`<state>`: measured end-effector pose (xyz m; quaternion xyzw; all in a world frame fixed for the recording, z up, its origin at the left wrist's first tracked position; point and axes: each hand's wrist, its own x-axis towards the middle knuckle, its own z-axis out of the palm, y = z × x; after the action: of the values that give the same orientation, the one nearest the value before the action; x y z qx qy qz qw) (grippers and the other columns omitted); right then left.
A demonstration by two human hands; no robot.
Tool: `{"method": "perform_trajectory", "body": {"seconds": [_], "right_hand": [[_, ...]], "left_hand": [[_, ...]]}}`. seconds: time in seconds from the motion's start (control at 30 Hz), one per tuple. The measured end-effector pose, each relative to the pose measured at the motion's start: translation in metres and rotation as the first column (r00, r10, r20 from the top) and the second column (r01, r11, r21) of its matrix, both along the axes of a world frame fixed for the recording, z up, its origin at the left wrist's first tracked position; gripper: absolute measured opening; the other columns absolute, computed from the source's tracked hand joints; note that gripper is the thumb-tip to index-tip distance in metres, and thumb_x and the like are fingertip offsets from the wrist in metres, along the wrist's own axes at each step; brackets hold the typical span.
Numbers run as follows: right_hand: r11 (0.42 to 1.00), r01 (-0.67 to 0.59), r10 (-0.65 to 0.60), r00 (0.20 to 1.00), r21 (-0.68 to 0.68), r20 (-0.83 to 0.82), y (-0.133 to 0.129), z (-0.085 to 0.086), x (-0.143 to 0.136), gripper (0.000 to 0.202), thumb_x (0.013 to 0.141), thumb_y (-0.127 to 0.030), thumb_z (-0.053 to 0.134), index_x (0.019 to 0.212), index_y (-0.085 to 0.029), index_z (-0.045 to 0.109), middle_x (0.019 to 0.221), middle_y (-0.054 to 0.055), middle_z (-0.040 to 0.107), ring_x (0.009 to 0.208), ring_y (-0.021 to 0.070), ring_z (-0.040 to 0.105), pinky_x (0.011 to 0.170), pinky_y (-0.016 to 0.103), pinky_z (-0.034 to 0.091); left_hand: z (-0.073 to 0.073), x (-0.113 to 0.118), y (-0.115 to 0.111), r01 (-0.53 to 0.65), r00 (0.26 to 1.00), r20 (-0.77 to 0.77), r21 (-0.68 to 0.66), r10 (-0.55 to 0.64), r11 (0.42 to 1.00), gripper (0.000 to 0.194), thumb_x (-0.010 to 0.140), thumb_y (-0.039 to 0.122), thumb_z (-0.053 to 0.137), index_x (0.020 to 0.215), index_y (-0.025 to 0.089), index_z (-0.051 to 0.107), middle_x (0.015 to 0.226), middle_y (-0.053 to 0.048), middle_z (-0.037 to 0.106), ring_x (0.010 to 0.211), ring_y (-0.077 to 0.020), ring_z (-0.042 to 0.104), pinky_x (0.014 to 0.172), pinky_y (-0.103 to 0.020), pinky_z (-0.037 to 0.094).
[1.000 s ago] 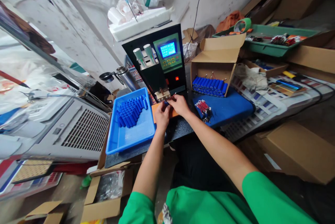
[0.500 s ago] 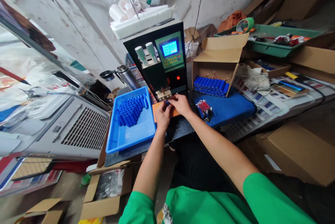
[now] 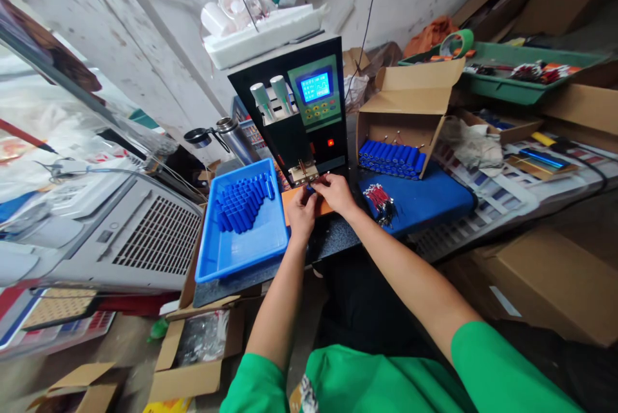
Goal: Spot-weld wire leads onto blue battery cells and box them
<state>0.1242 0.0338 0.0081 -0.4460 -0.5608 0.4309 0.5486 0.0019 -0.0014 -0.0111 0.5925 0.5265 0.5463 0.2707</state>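
Both hands meet at the metal tips of a black machine [image 3: 321,139] with a lit blue screen. My left hand [image 3: 302,212] is closed on a small blue cylinder [image 3: 310,188], mostly hidden by the fingers. Beside it, my right hand [image 3: 335,194] pinches something too small to make out at the cylinder's end, just under the tips. An orange block [image 3: 322,208] lies beneath the hands. To the left, a blue tray [image 3: 244,249] holds several blue cylinders. Red and black wires [image 3: 380,202] lie in a bunch to the right.
An open cardboard box [image 3: 410,101] with blue cylinders stands on a blue surface [image 3: 429,201] at the right. Behind the tray is a steel flask [image 3: 236,139]. A green tray [image 3: 516,88] sits at the back right, and a white foam lid [image 3: 265,36] tops the machine.
The view has shifted very slightly. Both hands stay at the machine's tips in nearly the same pose.
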Motion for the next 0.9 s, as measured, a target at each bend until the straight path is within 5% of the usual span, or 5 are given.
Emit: {"method": "perform_trajectory", "body": {"seconds": [0.73, 0.9], "right_hand": [[0.997, -0.073, 0.073, 0.997, 0.011, -0.039, -0.008, -0.005, 0.010, 0.019, 0.082, -0.037, 0.065, 0.081, -0.018, 0.066, 0.080, 0.004, 0.072, 0.076, 0.0184, 0.066, 0.072, 0.029, 0.051], [0.999, -0.038, 0.035, 0.997, 0.039, 0.062, -0.012, -0.010, 0.016, 0.022, 0.080, -0.037, 0.066, 0.068, -0.019, 0.061, 0.069, 0.001, 0.066, 0.068, 0.0162, 0.059, 0.067, 0.028, 0.047]], "left_hand": [[0.004, 0.003, -0.002, 0.020, 0.999, 0.047, -0.003, -0.020, 1.000, 0.027, 0.086, 0.034, 0.066, 0.107, 0.017, 0.073, 0.104, -0.007, 0.076, 0.096, -0.0206, 0.070, 0.092, -0.034, 0.054], [0.004, 0.004, -0.001, 0.017, 0.999, 0.051, 0.010, -0.017, 1.000, 0.025, 0.086, 0.035, 0.066, 0.102, 0.017, 0.072, 0.096, -0.006, 0.076, 0.088, -0.0191, 0.069, 0.087, -0.032, 0.054]]}}
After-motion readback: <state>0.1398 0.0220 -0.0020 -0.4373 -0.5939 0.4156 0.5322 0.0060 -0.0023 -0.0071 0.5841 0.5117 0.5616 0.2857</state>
